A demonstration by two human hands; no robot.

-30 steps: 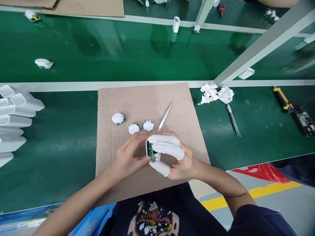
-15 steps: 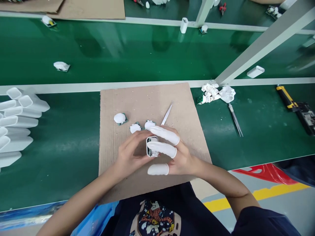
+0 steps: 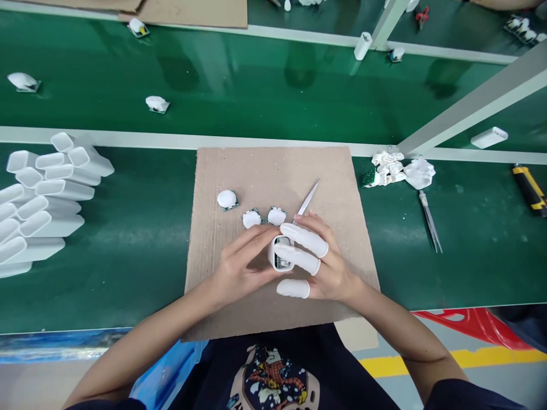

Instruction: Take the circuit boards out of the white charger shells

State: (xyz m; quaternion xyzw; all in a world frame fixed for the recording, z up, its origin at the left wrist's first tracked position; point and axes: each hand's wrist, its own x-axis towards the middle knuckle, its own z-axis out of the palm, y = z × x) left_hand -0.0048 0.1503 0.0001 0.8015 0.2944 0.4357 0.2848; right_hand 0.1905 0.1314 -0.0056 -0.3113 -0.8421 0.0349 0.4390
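Observation:
Over the cardboard sheet (image 3: 231, 307), my left hand (image 3: 245, 259) is closed round a white plastic housing (image 3: 273, 257) whose open end faces up. Green and white parts show inside it. My right hand (image 3: 318, 256) has white covers on its thumb and two fingers; the two fingers press at the opening, and the thumb is held apart below. Beyond the hands lie three small green boards with white round tops (image 3: 227, 199) (image 3: 252, 218) (image 3: 277, 216). Pointed metal tweezers (image 3: 308, 196) rest just past my right fingers.
Several white housings (image 3: 55, 222) are piled at the left. On the right are crumpled white pieces (image 3: 387, 168), another metal tool (image 3: 431, 222) and a yellow-black cutter (image 3: 530, 188). A slanted grey post (image 3: 474, 102) stands at the back right.
The camera view has shifted, so the bench items appear further right. Both hands remain at the housing, with the right fingers still at its opening.

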